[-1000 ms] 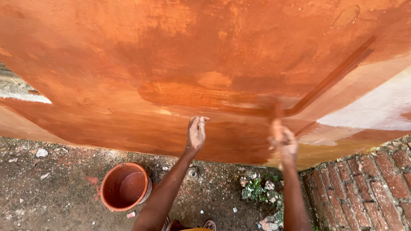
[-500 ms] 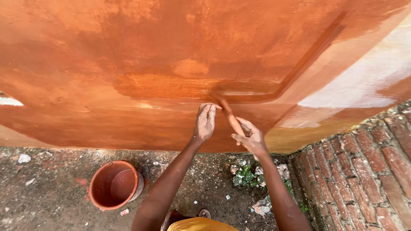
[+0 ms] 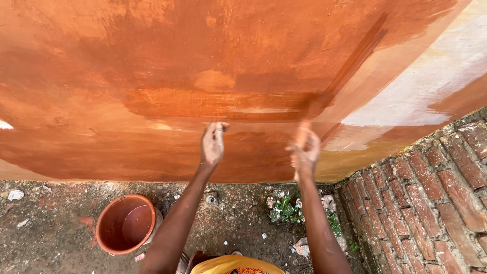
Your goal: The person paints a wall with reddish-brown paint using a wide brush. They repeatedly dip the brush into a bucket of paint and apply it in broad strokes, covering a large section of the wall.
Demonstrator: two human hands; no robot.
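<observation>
I see my left hand (image 3: 212, 144) flat against the orange-coated wall (image 3: 152, 76), fingers held together; my right hand (image 3: 305, 149) is blurred at the wall beside it, so I cannot tell its grip. A reddish bucket (image 3: 126, 224) stands on the ground below left; brick paving (image 3: 436, 198) lies right.

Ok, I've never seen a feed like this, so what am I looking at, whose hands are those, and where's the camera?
One camera, worn on the person's head, looks down their arms at an orange-coated wall. Both hands are the wearer's own. The left hand lies against the wall, smeared with the coating. The right hand is blurred; something brush-like may be in it, but I cannot tell. On the dirt below stand an orange bucket and a few weeds. A brick wall is at the right.
</observation>
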